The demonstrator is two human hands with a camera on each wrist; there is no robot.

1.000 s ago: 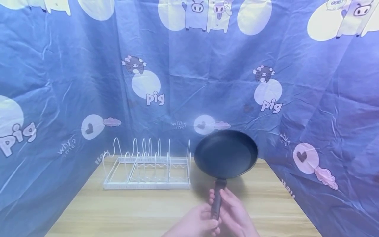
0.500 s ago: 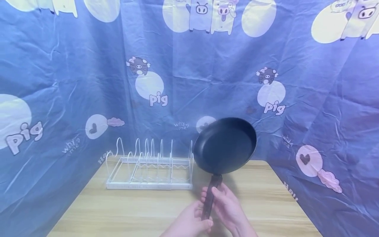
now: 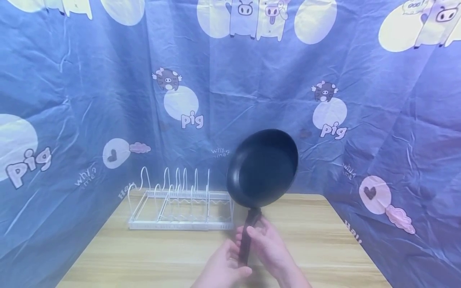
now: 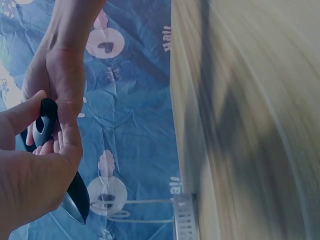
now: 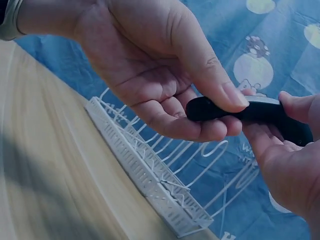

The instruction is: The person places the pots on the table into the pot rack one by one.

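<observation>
1. A blue cloth backdrop (image 3: 90, 80) printed with cartoon pigs, pale circles and the word "pig" hangs behind and to both sides of a light wooden table (image 3: 151, 256).
2. A white wire rack (image 3: 180, 206) with upright loops stands on the table near its far edge, left of the middle, with its long side along that edge.
3. A dark frying pan (image 3: 262, 168) is held up in the air above the table, off the surface, just right of the rack's right end. Its inside faces the head camera, tilted steeply, and its upper rim leans a little to the right.
4. The pan's black handle (image 3: 247, 238) points down toward the near edge of the table, into both hands.
5. The left hand (image 3: 223, 268) grips the lower end of the handle: the thumb lies across the top and the fingers curl beneath it, as the right wrist view shows plainly.
6. The right hand (image 3: 270, 250) holds the handle higher up, nearer the pan, with its thumb on the handle and its fingers wrapped round from the right side.
7. The two hands touch each other on the handle, above the near middle of the table.
8. In the left wrist view the pan's rim shows below the left palm, and the rack's end shows at the table's edge.
</observation>
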